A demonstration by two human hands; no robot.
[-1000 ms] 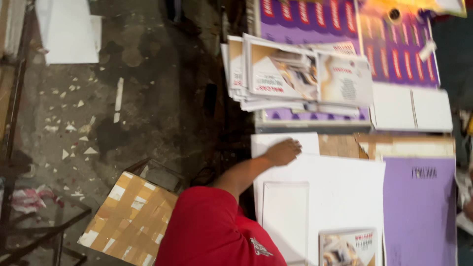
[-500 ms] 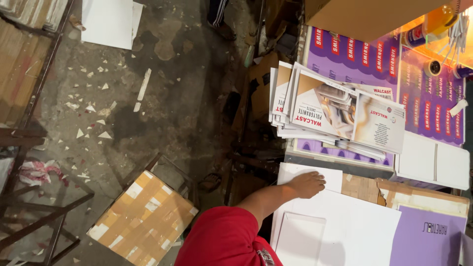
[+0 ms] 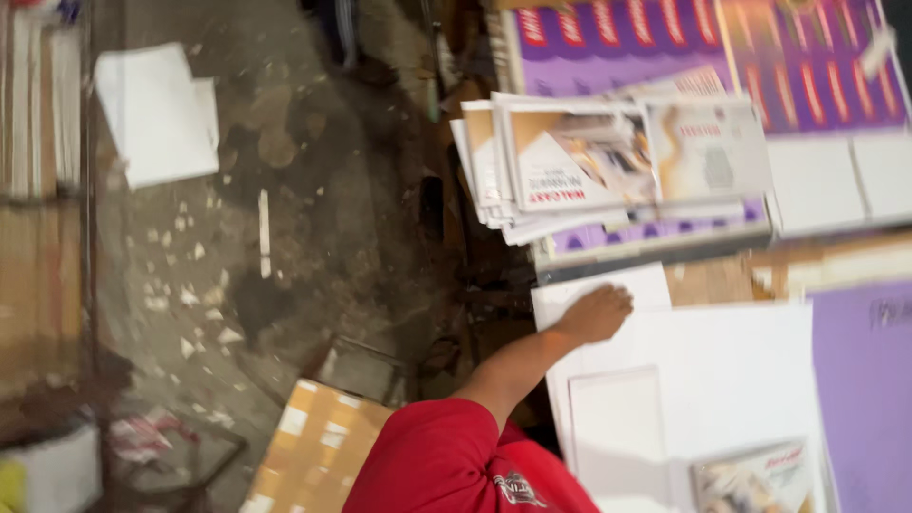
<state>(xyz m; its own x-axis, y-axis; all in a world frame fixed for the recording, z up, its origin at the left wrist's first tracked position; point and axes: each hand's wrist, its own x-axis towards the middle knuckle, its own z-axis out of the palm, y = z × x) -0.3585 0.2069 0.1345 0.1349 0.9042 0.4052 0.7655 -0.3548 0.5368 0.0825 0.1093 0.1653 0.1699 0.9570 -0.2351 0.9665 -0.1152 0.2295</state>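
Resting left hand (image 3: 597, 313) flat, white sheet (image 3: 722, 380)

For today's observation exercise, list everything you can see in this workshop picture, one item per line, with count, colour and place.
Stack of printed cardboard sheets: one pile, white and tan, upper middle of the table.
Purple printed sheets: several, purple with red marks, top right.
Large white paper sheets: a few, white, lower right, under the hand.
Plain purple sheet: one, right edge.
Brown cardboard box: one, tan with white patches, on the floor below.
White sheets: a small pile, on the floor, top left.
Paper scraps: many, white, scattered on the dirty floor.
Red sleeve: one, bottom centre.
Hand: one, flat on the white sheets; which hand is unclear.
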